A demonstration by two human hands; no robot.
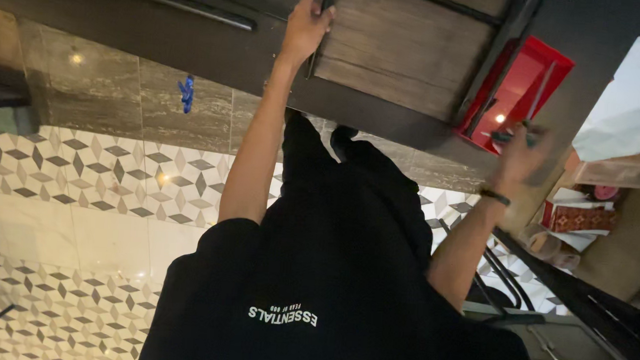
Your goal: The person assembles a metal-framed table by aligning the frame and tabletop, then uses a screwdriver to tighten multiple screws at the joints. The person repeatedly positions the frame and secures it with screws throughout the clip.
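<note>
This looks like a home kitchen. Dark wood-grain cabinet doors (407,46) with long bar handles (190,9) run beside a grey stone counter (120,96), the floor (79,175) is laid in patterned geometric tiles, and food boxes and plastic containers (588,209) crowd one corner.

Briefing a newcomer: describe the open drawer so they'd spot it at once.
Follow the dark cabinet to its right end. The drawer stands open by the right hand. Only it shows bright red inside; the front the left hand grips is brown wood.
</note>
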